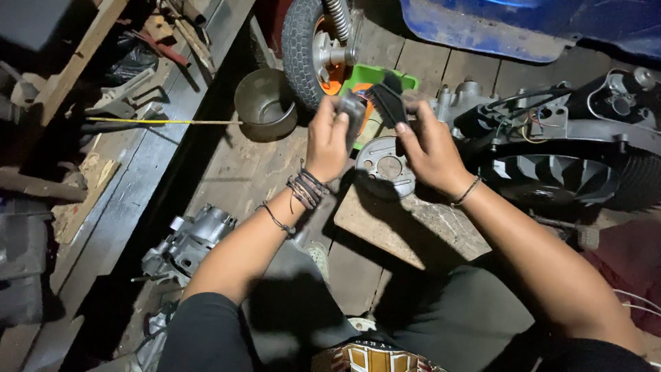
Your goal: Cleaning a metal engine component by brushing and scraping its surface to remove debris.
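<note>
Here the left hand [329,141] is clenched around a small grey metal part [354,116], held upright above the round metal plate [387,167], while the right hand [428,148] grips a black brush [390,102] with its bristle head laid against that part. Both hands hover just above the plate, which lies flat on a flat stone slab [413,231] on the wooden floor [241,165].

Judging from this, the brushing of the small part looks to be in mid-course: the brush touches it, and the part shows a dull grey sheen, though blur hides how much grime remains on it. The plate itself lies untouched beneath the hands. Beyond the plate sits a green tray [372,79], partly hidden by the hands, with a small tyred wheel [310,45] just beside it and a metal bowl [266,103] further to the left. To the right of the plate lies a larger engine assembly [558,148] with a finned wheel and loose wires; nearer the person, left of the plate, rests a grey engine casing [189,244]. Neither of these appears to be handled now, so any work on them seems yet to come.
</note>
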